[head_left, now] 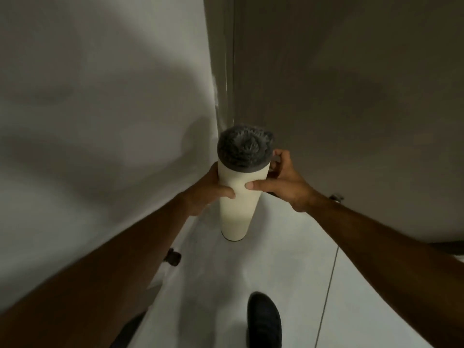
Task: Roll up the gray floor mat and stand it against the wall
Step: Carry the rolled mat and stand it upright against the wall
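Left hand [208, 190]: curled round the left side of the rolled mat [237, 197], thumb pressed on its pale backing; clamped, not loose. Right hand [282, 183]: thumb on the front of the roll, fingers half open and wrapped behind its right side, just below the top; also gripping.

Rolled mat: centre of the frame, upright, lower end on the white floor [288, 272], gray pile showing as a spiral at the top end. It stands in the corner where the light wall [100, 96] at the left meets the darker door [351, 84] at the right; whether the top touches either surface, I cannot tell.

Step in hand, as I judge it: settling the roll against the wall. Done well, I tip the top gently into the corner, keep the base flat, ease one hand off at a time and watch that the roll does not uncoil or slide.

Also present: my dark shoe [263, 320], bottom centre.
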